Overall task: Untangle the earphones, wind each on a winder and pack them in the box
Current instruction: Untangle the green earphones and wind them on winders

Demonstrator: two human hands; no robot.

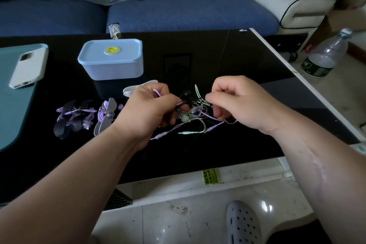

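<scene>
Partway: two purple earphones (73,117) look wound on winders at the left, the box (111,59) sits lidded behind with nothing packed, and the left hand (146,113) and right hand (237,101) both pinch cords of the remaining tangle (195,112) over the table (217,55).

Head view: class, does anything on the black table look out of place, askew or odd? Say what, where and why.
The earphone cables are one knot, gripped between the left hand and right hand. A crumpled wrapper stands at the far edge of the table behind the closed blue box, foreign to the job.
</scene>
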